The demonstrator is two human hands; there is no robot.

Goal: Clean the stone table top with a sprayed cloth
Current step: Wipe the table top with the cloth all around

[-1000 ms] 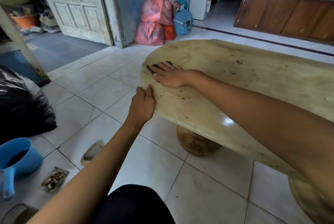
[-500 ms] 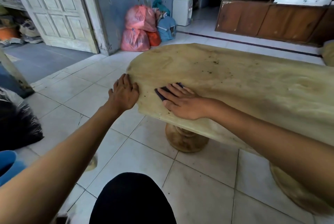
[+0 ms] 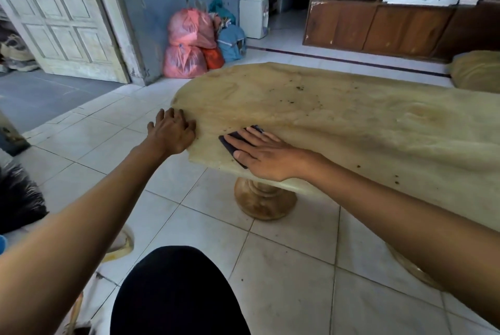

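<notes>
A long beige stone table top [image 3: 338, 118] with dark specks runs from the centre to the right edge. My right hand [image 3: 266, 154] lies flat, fingers spread, pressing a dark cloth [image 3: 232, 142] onto the table near its front left edge. Most of the cloth is hidden under the palm. My left hand [image 3: 171, 130] rests against the table's left rim, fingers curled over the edge, holding nothing loose.
A round stone pedestal [image 3: 263, 199] holds the table up on the white tiled floor. Pink and blue bags [image 3: 194, 42] lean on the blue wall behind. A black bag [image 3: 19, 196] sits at left, a wooden cabinet [image 3: 392, 26] at the back, my dark knee [image 3: 173, 294] below.
My right hand slid the cloth from the table's far left end back toward the near edge. The left hand shifted along the rim. The view has tilted up and right.
</notes>
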